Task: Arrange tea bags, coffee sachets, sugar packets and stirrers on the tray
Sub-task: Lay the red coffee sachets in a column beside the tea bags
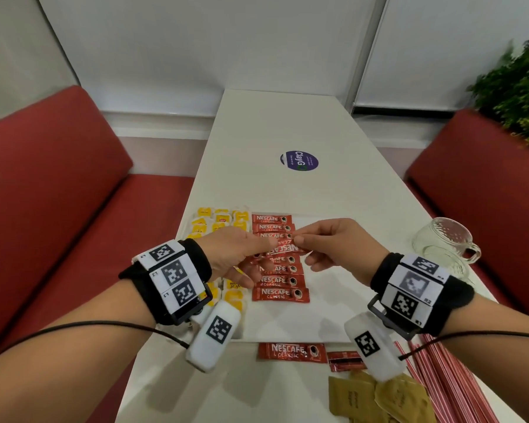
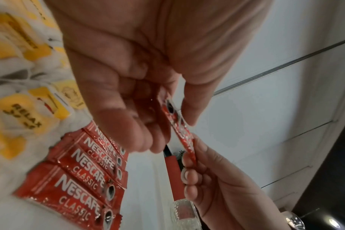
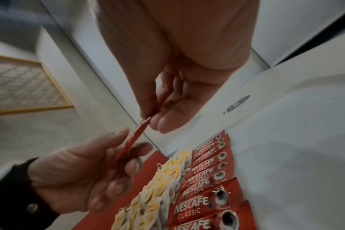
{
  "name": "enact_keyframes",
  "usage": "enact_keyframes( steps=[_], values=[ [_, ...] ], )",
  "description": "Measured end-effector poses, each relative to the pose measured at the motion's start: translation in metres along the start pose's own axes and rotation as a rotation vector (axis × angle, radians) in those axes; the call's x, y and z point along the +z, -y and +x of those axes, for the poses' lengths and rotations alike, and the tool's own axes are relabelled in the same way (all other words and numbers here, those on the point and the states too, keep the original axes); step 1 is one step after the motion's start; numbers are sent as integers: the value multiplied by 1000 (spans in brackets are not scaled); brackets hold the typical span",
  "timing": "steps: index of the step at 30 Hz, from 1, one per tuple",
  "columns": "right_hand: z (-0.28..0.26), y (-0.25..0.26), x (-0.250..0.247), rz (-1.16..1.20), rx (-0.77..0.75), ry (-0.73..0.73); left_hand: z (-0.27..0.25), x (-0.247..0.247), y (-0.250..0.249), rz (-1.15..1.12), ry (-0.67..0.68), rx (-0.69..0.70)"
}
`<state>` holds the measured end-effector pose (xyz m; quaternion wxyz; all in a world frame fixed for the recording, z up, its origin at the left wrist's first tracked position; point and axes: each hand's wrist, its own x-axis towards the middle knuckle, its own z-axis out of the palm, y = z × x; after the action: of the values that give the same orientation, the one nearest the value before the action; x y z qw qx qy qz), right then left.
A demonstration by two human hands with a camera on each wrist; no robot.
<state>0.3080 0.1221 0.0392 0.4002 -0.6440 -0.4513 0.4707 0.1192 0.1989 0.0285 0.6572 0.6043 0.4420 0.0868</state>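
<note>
The left hand (image 1: 239, 251) and the right hand (image 1: 333, 248) are each pinching one end of a single coffee sachet (image 1: 287, 248), every grip closing on that thin packet alone, and they are holding it tilted above the column of coffee sachets (image 1: 280, 280) lying on the white tray (image 1: 333, 315), just right of the tea bags (image 1: 219, 222). The likely fault is the sachet landing crooked or nudging its neighbours, while sugar packets (image 1: 376, 395) and stirrers (image 1: 446, 380) are waiting on the near counter (image 1: 287, 126).
</note>
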Motion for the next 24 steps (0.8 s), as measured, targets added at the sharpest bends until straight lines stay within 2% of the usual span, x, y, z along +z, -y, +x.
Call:
enact_keyframes(
  steps=[2,4,7,9,11,15,17,21,24],
  values=[
    [-2,-5,-8,-53,38,4,-1,-2,2,31,4,20],
    [-5,-13,-12,-179,80,49,-2,-2,5,74,-22,34],
    [-12,-21,-11,-249,118,121,-4,1,8,103,-66,49],
    [-14,-21,-9,-331,70,134,-6,3,7,103,-92,65],
    [-16,-18,-3,-434,-42,112,-9,4,6,127,-109,87],
    [-18,-7,13,-443,-149,105,-12,11,1,105,-150,150],
    [-17,-3,16,-338,-120,71,-12,15,0,52,-158,169],
    [-19,3,13,174,10,19,-14,19,3,79,-85,123],
    [-22,2,10,135,-10,9,-16,20,6,69,-103,128]
  ],
)
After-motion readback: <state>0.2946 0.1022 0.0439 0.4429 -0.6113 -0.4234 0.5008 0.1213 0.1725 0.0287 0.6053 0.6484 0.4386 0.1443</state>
